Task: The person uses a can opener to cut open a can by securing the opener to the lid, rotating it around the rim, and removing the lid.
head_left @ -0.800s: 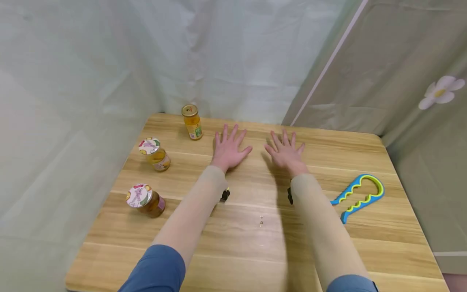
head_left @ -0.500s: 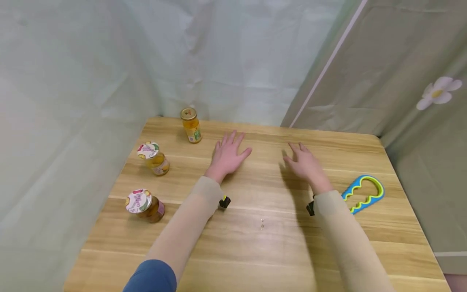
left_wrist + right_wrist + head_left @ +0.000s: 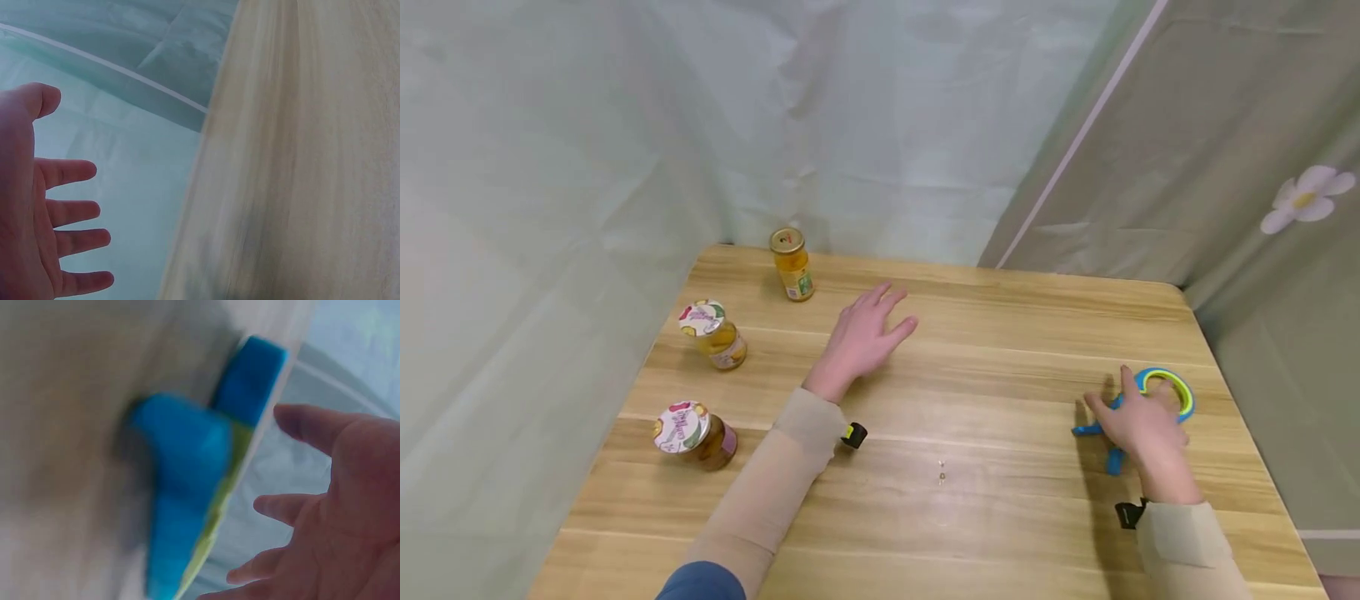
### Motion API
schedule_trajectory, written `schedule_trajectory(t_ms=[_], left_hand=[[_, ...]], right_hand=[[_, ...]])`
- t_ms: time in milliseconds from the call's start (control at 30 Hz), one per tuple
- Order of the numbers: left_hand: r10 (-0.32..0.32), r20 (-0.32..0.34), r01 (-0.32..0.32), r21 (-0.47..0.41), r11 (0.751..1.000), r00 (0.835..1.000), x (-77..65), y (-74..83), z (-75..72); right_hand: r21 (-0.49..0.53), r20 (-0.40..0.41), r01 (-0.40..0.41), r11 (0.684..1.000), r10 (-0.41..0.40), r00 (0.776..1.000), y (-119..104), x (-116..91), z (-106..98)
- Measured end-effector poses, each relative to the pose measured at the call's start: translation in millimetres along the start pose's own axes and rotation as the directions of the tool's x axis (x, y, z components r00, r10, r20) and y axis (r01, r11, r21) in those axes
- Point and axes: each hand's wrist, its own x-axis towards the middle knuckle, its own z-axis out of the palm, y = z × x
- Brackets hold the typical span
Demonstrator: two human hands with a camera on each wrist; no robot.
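Blue-and-green jar opener (image 3: 187, 459) lies on the worktop's (image 3: 1000, 517) right side, and we've got our right hand (image 3: 1144, 425) just above it, fingers spread, gripping nothing; our left hand (image 3: 856, 337), empty too, is near the gold-lidded jar (image 3: 793, 271).

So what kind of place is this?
Hard to be sure, but it looks like a small curtained-off work spot indoors. There's a wooden table, pale curtains hanging close behind and beside it, and just a few things set out: three jars and a blue tool.
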Motion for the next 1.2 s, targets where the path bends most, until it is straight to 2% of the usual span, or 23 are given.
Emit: schedule_trajectory(t_ms=[200, 300, 500, 767, 1067, 1200], left_hand=[[0.013, 0.005, -0.013, -0.02, 1.0, 1.0, -5.8, -2.0, -3.1], [0.01, 0.012, -0.009, -0.01, 1.0, 1.0, -6.9, -5.5, -0.9], [0.01, 0.018, -0.01, -0.015, 1.0, 1.0, -8.1, -8.6, 4.5], [-0.002, 0.028, 0.002, -0.013, 1.0, 1.0, -10.0, -10.2, 6.8], [0.012, 0.015, -0.011, -0.019, 1.0, 1.0, -8.1, -8.0, 5.2], [0.008, 0.016, -0.008, -0.021, 1.0, 1.0, -8.3, -7.7, 5.2]], right_hand=[[0.027, 0.106, -0.058, 0.998, 0.055, 0.993, 16, -7, 7], [0.031, 0.125, -0.064, 0.997, 0.06, 0.99, 17, -6, 9], [0.04, 0.113, -0.036, 0.999, 0.032, 0.993, 24, -6, 12], [0.042, 0.065, 0.096, 0.995, -0.098, 0.993, 35, -10, 16], [-0.04, 0.08, 0.052, 0.998, -0.049, 0.996, 44, -22, 3], [-0.042, 0.091, 0.011, 0.999, -0.008, 0.996, 49, -27, 1]])
